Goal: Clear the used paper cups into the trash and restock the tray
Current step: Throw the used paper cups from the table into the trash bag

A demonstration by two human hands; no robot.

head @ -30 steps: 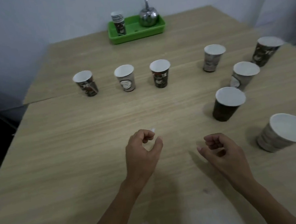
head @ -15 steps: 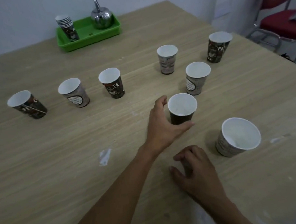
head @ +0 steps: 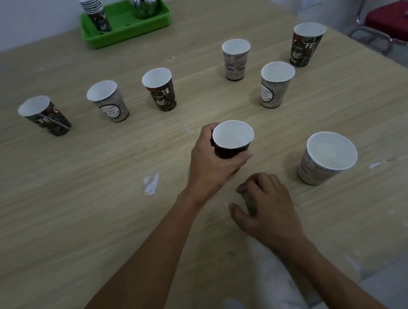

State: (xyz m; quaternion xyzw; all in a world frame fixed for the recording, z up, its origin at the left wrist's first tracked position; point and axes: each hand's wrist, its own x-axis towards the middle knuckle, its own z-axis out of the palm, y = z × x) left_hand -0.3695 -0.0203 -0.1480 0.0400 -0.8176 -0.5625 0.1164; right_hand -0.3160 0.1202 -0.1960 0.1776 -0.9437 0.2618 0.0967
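So the left hand (head: 211,163) has its grip wrapped round a dark paper cup (head: 232,140), thumb across the near side and fingers curled behind, with the cup upright near the middle of the tabletop (head: 79,216). The right hand (head: 265,203) rests just beside it, fingers loosely curled and holding nothing. Seven more loose cups stand around: a light one (head: 326,158) close on the right, four further back on that side and centre, and two off to the left, including a dark cup (head: 44,116) nearest the edge. The green tray (head: 124,33) sits at the far end with a stack of cups (head: 96,14) and a metal kettle (head: 143,2). No trash bin is visible, so I can't tell where it's headed. Main risk I'd guess: squeeze too hard and the thin wall buckles, and any leftover liquid slops out. Can't tell if there's any inside, though.
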